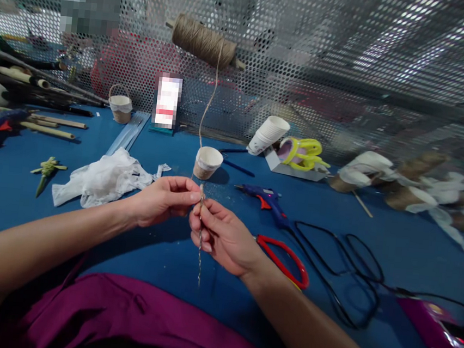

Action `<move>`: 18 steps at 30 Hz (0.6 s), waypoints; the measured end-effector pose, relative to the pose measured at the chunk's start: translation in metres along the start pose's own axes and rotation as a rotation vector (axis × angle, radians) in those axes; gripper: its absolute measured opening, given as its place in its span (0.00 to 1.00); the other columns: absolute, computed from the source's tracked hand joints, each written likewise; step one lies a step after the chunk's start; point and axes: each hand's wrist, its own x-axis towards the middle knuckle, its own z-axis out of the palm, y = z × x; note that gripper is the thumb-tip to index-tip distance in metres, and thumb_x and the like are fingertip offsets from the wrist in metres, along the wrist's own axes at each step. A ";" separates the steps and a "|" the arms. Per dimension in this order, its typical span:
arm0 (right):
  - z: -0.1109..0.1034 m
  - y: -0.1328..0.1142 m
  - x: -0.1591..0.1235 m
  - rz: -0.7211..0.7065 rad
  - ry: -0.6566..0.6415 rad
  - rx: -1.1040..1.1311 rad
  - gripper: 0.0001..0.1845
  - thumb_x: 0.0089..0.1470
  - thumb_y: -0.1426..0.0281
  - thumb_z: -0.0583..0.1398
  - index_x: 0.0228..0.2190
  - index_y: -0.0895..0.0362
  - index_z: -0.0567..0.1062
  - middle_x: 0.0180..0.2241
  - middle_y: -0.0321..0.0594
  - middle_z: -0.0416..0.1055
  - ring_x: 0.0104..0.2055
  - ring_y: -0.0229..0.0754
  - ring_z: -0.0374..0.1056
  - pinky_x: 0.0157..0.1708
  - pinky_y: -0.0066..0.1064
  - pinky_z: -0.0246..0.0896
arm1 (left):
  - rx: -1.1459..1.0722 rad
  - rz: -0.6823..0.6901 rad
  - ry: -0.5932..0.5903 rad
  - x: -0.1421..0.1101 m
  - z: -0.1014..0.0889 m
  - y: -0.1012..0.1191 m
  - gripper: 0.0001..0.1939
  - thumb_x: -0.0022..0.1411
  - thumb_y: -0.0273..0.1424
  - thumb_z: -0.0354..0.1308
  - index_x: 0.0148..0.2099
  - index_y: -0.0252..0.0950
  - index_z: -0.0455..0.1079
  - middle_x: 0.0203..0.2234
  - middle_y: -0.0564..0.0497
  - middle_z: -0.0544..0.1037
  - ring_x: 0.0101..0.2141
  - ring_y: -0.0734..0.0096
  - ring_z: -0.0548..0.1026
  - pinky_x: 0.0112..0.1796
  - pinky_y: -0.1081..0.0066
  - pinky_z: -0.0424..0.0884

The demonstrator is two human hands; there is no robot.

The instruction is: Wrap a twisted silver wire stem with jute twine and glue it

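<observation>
Over the front middle of the table, my left hand [168,198] pinches jute twine between thumb and fingers. My right hand [226,233] is closed on the same strand just beside it, fingertips almost meeting the left ones. Below the fingers hangs a thin twisted length of twine [200,256]. From a spool of twine [204,41] on the mesh a single strand runs down toward my hands, passing the small cup [207,163] that stands just beyond them. This cup has a pale rim and a brown wrapped side.
A blue glue gun [266,199] and red-handled scissors [285,258] lie to the right. White lace [108,178] is heaped at left. Farther back are a handled cup [120,108], stacked paper cups [269,134] and a phone [167,102]. Perforated mesh [309,50] rises behind.
</observation>
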 end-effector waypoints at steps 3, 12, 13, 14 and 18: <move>-0.001 -0.001 0.000 0.030 -0.016 -0.023 0.10 0.46 0.64 0.63 0.25 0.58 0.70 0.20 0.30 0.65 0.16 0.26 0.56 0.15 0.18 0.50 | -0.005 -0.008 -0.019 0.000 -0.001 0.000 0.10 0.47 0.30 0.63 0.29 0.32 0.65 0.18 0.55 0.72 0.21 0.78 0.70 0.26 0.74 0.63; -0.001 0.001 -0.002 -0.273 0.333 -0.704 0.07 0.49 0.67 0.59 0.25 0.57 0.67 0.20 0.31 0.67 0.18 0.30 0.57 0.17 0.23 0.53 | 0.082 0.157 0.172 0.000 0.003 -0.009 0.08 0.48 0.27 0.64 0.27 0.31 0.67 0.21 0.57 0.71 0.19 0.86 0.65 0.21 0.80 0.57; -0.001 0.001 -0.003 -0.298 0.346 -0.762 0.07 0.50 0.68 0.59 0.25 0.57 0.67 0.20 0.32 0.67 0.18 0.30 0.57 0.17 0.23 0.53 | 0.073 0.163 0.173 -0.001 0.004 -0.010 0.08 0.48 0.27 0.64 0.27 0.31 0.67 0.22 0.57 0.71 0.19 0.86 0.66 0.22 0.80 0.59; 0.000 0.002 -0.004 -0.317 0.353 -0.799 0.07 0.51 0.68 0.58 0.25 0.57 0.67 0.20 0.32 0.67 0.18 0.30 0.58 0.17 0.24 0.53 | 0.057 0.160 0.173 -0.001 0.005 -0.011 0.08 0.47 0.27 0.64 0.27 0.31 0.67 0.22 0.56 0.72 0.20 0.85 0.66 0.23 0.80 0.60; 0.001 0.001 -0.005 -0.312 0.335 -0.791 0.07 0.52 0.67 0.56 0.26 0.57 0.67 0.21 0.32 0.67 0.18 0.30 0.57 0.17 0.24 0.54 | -0.025 0.112 0.193 -0.002 0.010 -0.012 0.09 0.46 0.28 0.65 0.27 0.31 0.66 0.24 0.55 0.72 0.22 0.82 0.69 0.25 0.78 0.64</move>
